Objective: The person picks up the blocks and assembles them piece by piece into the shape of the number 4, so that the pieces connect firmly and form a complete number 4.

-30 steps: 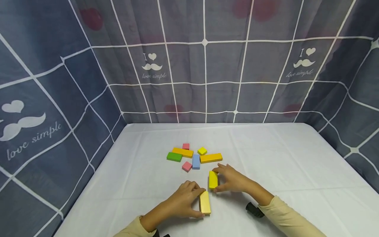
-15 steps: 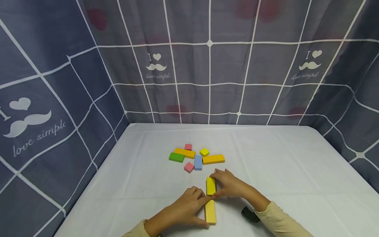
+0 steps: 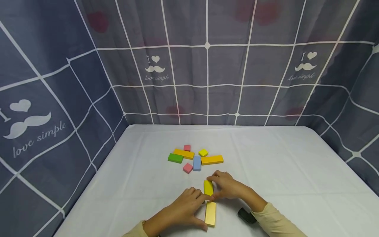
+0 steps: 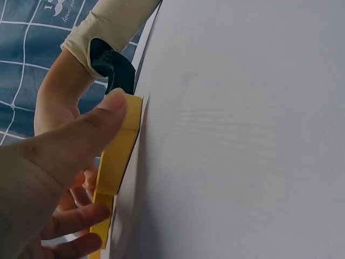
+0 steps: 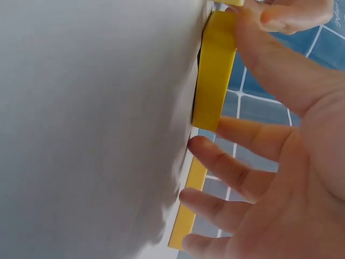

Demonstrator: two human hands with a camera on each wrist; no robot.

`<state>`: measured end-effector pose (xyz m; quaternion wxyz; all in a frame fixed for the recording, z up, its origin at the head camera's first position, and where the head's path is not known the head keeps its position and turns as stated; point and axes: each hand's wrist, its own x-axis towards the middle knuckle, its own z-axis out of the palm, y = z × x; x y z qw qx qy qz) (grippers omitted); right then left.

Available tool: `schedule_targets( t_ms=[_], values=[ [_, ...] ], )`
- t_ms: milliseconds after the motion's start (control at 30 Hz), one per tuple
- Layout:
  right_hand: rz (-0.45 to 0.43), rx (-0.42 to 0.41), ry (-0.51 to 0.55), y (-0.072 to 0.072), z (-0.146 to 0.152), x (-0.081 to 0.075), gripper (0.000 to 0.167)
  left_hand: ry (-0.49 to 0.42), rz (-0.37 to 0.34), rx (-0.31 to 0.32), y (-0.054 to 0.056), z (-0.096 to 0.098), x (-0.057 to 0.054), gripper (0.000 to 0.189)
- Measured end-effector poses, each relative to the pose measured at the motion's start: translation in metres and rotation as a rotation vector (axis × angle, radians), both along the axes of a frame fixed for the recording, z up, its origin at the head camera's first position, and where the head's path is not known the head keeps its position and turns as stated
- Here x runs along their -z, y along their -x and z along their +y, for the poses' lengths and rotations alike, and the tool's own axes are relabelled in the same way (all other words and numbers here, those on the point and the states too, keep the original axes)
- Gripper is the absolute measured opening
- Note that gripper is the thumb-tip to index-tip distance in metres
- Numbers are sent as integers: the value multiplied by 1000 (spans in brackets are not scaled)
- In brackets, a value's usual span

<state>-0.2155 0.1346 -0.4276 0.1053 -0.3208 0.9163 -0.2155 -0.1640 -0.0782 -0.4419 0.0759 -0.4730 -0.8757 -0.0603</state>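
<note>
My left hand (image 3: 189, 205) holds a yellow rectangular block (image 3: 210, 214) by its two short ends, thumb at the near end and index finger at the far end. Just beyond it, my right hand (image 3: 228, 187) pinches a brighter yellow block (image 3: 208, 187) between thumb and index finger, also end to end. The two blocks lie nearly in one line on the white cloth, with fingertips of both hands meeting at the gap. In the right wrist view the bright yellow block (image 5: 214, 70) spans from thumb to index finger, while the other fingers are spread.
Farther back on the white-covered table (image 3: 266, 164) lie two orange blocks (image 3: 212, 160), a green block (image 3: 175, 158), a blue block (image 3: 196, 163), two pink blocks (image 3: 188, 168) and a small yellow one (image 3: 203, 152). A grey-blue checked curtain (image 3: 189, 65) surrounds the table.
My right hand has brought the bright yellow block nearer and slightly left, into line with the other block. My left hand has shifted its block a little to the right and nearer.
</note>
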Motion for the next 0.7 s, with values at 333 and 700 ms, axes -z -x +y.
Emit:
schedule_targets(
  t_ms=[333, 700],
  values=[
    [118, -81, 1, 1, 2, -2, 48, -5, 51, 131, -1, 1, 0, 50],
    [109, -93, -2, 3, 4, -4, 43, -27, 100, 114, 0, 1, 5, 50]
  ],
)
